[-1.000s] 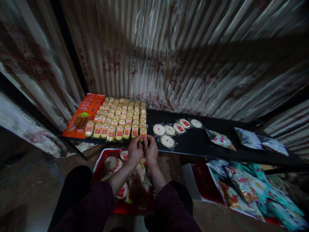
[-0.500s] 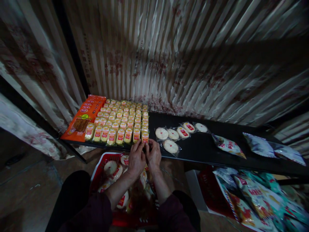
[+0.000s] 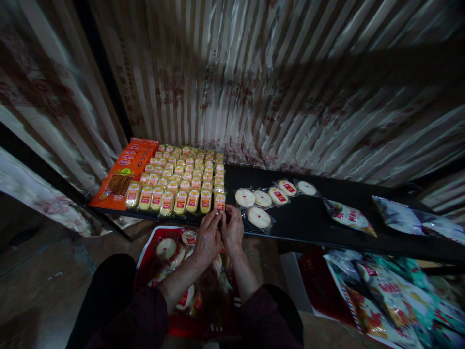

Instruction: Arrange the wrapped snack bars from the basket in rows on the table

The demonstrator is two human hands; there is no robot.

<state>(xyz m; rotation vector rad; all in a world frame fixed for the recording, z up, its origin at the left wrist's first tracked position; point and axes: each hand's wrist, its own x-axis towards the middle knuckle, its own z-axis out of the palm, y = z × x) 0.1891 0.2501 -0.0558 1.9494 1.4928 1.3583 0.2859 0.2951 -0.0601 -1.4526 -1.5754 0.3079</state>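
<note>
Small wrapped yellow cakes [image 3: 180, 201] with red-and-white labels stand in close rows on the left part of the black shelf [image 3: 290, 228]. Both of my hands meet at the front right corner of these rows. My left hand [image 3: 207, 242] has its fingers pinched at the lower end of the corner wrapped cake [image 3: 219, 201]. From the right, my right hand [image 3: 233, 231] pinches the same end, with its thumb and fingers close together. The cake's bottom edge is hidden behind my fingertips. Below my forearms sits a red basket [image 3: 142, 271] holding round wrapped cakes [image 3: 167, 249].
Orange snack packets [image 3: 121, 177] lie at the shelf's left end. Right of the rows are flat round wrapped pastries [image 3: 258, 218], then a colourful snack bag [image 3: 350, 217] and pale bags [image 3: 397, 215]. Under the shelf, another container holds snack bags [image 3: 388, 295]. A patterned curtain [image 3: 232, 87] hangs behind.
My left fingertips have shifted slightly right, closer to my right hand at the corner cake. The view has moved a little; the shelf goods look unchanged.
</note>
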